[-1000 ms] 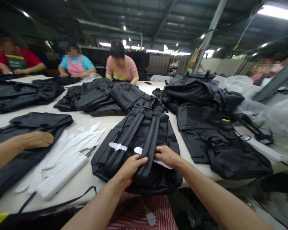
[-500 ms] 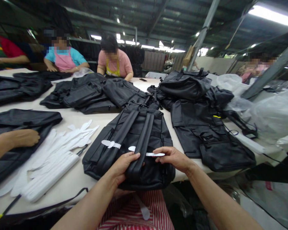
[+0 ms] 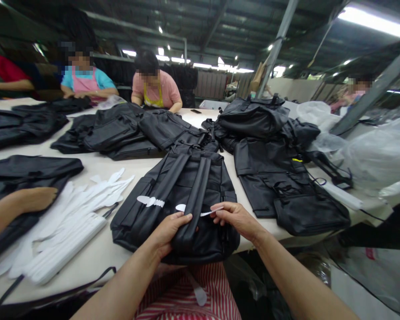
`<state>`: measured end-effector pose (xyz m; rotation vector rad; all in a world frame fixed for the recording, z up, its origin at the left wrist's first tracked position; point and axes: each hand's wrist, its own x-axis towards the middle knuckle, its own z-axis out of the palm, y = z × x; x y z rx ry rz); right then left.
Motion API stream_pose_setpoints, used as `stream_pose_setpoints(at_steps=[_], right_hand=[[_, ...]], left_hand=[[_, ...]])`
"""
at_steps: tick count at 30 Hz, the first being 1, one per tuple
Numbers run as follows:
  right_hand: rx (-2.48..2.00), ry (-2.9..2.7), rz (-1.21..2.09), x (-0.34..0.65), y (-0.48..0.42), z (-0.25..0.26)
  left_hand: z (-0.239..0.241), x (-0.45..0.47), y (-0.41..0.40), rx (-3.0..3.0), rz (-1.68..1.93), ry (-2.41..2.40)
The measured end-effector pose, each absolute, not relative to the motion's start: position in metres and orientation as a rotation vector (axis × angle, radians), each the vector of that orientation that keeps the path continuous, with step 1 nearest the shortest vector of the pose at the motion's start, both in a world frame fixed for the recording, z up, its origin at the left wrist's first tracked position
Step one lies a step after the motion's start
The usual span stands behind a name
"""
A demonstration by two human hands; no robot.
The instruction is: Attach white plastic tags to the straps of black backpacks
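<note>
A black backpack (image 3: 183,186) lies back-up on the table in front of me, its two shoulder straps running toward me. My left hand (image 3: 169,230) is closed on the lower end of the right strap (image 3: 196,195). My right hand (image 3: 235,218) pinches the end of a white plastic strip (image 3: 210,212) that passes under that strap. A second white strip (image 3: 150,201) lies on the bag under the left strap.
A pile of white plastic strips (image 3: 70,222) lies left of the bag, beside a co-worker's hand (image 3: 33,198) on another black bag (image 3: 26,171). More black backpacks (image 3: 270,151) cover the table's far and right side. Several people work at the far edge.
My right hand has lifted the white strip's end off the bag and drawn it slightly rightward. The view has shifted a little; the co-worker's hand has pulled back to the left.
</note>
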<state>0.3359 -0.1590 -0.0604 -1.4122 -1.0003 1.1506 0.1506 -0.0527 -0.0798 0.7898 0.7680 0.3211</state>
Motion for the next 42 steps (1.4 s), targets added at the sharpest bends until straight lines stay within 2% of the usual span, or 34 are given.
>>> stream_pose_setpoints(at_steps=[11, 15, 19, 23, 30, 35, 42], right_hand=[[-1.545, -0.998, 0.948, 0.332, -0.161, -0.058], [-1.633, -1.06, 0.697, 0.325, -0.175, -0.029], [-1.586, -1.436, 0.446, 0.305, -0.183, 0.008], [-1.709, -1.677, 0.174, 0.295, -0.154, 0.004], [-1.883, -1.882, 0.34, 0.298, -0.095, -0.037], [-1.845, -1.816, 0.399, 0.299, -0.091, -0.044], [-1.799, -1.998, 0.326, 0.3, -0.094, -0.048]], left_hand=[[-0.081, 0.151, -0.054, 0.833, 0.325, 0.795], [-0.083, 0.153, -0.059, 0.999, 0.375, 0.792], [-0.079, 0.158, -0.067, 1.353, 0.483, 0.879], [-0.078, 0.16, -0.072, 1.775, 0.636, 0.933], [-0.086, 0.155, -0.073, 1.989, 0.612, 0.953], [-0.091, 0.154, -0.07, 1.991, 0.602, 0.952], [-0.093, 0.154, -0.069, 2.008, 0.604, 0.982]])
